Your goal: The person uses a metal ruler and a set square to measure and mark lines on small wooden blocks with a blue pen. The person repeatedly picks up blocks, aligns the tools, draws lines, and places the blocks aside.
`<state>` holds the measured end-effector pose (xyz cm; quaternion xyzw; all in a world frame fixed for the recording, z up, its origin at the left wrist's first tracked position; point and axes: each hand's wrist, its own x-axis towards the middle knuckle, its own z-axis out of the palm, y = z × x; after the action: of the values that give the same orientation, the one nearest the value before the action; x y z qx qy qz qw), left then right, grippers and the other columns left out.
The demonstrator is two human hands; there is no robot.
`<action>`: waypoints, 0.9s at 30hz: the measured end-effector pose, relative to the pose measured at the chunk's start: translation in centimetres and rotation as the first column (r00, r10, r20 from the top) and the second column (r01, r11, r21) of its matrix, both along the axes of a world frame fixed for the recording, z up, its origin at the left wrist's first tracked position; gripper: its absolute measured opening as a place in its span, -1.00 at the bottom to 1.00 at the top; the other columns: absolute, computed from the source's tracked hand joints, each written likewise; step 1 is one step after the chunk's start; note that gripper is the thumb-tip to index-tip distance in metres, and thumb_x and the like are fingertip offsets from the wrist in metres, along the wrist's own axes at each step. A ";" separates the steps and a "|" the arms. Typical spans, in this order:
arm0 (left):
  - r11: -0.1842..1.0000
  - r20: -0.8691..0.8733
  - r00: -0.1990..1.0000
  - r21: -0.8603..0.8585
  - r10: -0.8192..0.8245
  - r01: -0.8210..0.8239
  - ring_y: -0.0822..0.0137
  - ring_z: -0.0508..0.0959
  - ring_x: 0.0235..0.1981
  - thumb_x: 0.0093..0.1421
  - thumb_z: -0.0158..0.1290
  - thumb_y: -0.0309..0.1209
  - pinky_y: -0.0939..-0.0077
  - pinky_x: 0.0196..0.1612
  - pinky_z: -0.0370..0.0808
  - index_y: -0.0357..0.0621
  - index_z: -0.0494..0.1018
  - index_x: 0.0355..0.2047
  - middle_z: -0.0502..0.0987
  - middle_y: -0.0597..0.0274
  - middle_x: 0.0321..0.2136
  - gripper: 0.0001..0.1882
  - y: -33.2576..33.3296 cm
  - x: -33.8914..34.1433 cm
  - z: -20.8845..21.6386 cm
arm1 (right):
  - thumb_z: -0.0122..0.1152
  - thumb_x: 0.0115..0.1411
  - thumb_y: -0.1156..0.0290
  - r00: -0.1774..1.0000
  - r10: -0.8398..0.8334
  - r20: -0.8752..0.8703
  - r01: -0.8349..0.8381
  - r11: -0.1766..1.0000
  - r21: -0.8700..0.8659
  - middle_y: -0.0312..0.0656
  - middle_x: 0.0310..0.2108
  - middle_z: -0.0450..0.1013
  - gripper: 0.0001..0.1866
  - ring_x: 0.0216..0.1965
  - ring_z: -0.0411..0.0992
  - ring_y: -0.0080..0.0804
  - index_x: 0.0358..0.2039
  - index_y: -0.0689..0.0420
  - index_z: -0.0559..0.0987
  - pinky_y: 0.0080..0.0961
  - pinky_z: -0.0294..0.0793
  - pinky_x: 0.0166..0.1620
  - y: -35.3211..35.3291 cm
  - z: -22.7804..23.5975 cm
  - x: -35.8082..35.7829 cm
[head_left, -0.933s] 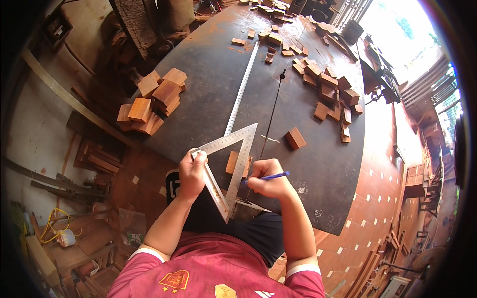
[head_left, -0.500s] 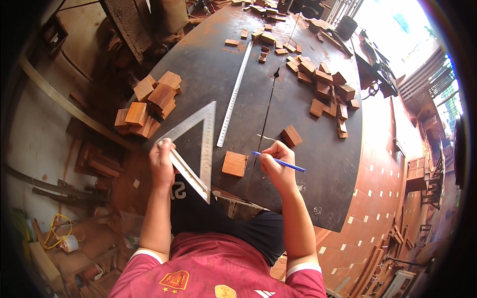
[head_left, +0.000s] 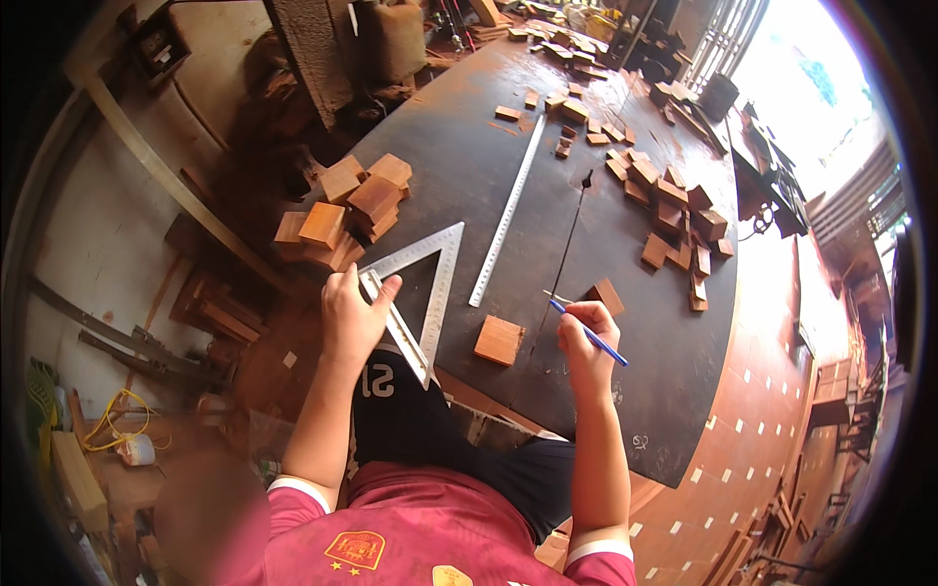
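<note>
My left hand [head_left: 354,317] grips a triangular metal speed square [head_left: 443,293] by its thick-edged side, thumb across that edge. The square is held at the near left edge of the dark table [head_left: 440,186], tilted over my leg. In my right hand [head_left: 588,366] a blue pen [head_left: 610,350] is pinched, its point toward the far left. Between the two hands lies a squarish brown wood block [head_left: 498,340], which neither hand touches. A second wood block [head_left: 607,295] sits just beyond my right hand, partly hidden by it.
A long steel ruler [head_left: 508,210] lies lengthwise on the table. Wood blocks are piled at the left edge [head_left: 337,220] and at the right [head_left: 674,210], with more scattered at the far end [head_left: 567,47]. A dark slot [head_left: 567,249] runs along the tabletop.
The whole view has shifted, so the table appears farther right and lower. Relative to the near block, the square has moved slightly left and the pen slightly away to the right.
</note>
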<state>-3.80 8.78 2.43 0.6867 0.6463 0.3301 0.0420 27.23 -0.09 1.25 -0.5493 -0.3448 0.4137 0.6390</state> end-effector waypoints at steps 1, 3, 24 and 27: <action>0.999 -0.050 0.998 -0.033 0.026 -0.028 -0.20 0.48 -0.01 0.13 0.31 0.03 0.06 0.12 0.42 -0.56 0.40 0.11 0.51 -0.25 -0.08 -0.15 -0.6 0.2 0.2 | 0.26 0.19 0.53 1.000 0.006 0.002 -0.006 1.000 0.003 -0.34 -0.50 0.48 -0.91 -0.54 0.39 -0.71 -0.29 0.21 0.55 -0.71 0.35 -0.50 0.0 0.0 0.0; 0.999 -0.136 0.990 0.027 0.024 -0.020 -0.15 0.44 0.06 0.09 0.34 -0.02 0.02 0.14 0.38 -0.41 0.41 0.16 0.46 -0.15 0.05 -0.19 -1.9 1.0 0.8 | 0.27 0.19 0.53 1.000 -0.001 0.004 0.001 1.000 0.001 -0.33 -0.50 0.48 -0.91 -0.54 0.39 -0.71 -0.29 0.21 0.55 -0.72 0.35 -0.50 -0.1 -0.2 0.1; 0.561 0.402 0.568 -0.148 -0.718 0.814 0.15 0.56 0.04 0.05 0.40 -0.28 0.20 0.12 0.43 -0.14 0.41 0.20 0.54 0.11 0.01 -0.29 -3.0 6.6 3.3 | 0.14 0.42 0.36 0.750 -0.582 0.315 0.524 0.813 0.253 -0.26 -0.28 0.57 -0.83 -0.35 0.39 -0.67 -0.14 0.21 0.51 -0.66 0.41 -0.24 -0.2 1.4 1.9; 0.546 0.848 0.367 -0.112 -0.384 0.830 0.36 0.55 0.06 0.10 0.41 -0.14 0.35 0.14 0.48 -0.19 0.35 0.24 0.55 0.12 0.02 -0.22 -3.2 3.8 2.9 | 0.32 0.23 0.41 0.631 -0.575 0.520 0.539 0.808 0.239 -0.12 -0.21 0.56 -0.74 -0.23 0.49 -0.32 -0.10 0.20 0.54 -0.40 0.49 -0.09 -0.2 0.3 2.5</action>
<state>0.01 5.60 5.32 0.6413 0.3103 0.3424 0.6126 29.77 -0.27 1.53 -0.7063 -0.3448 0.0019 0.6183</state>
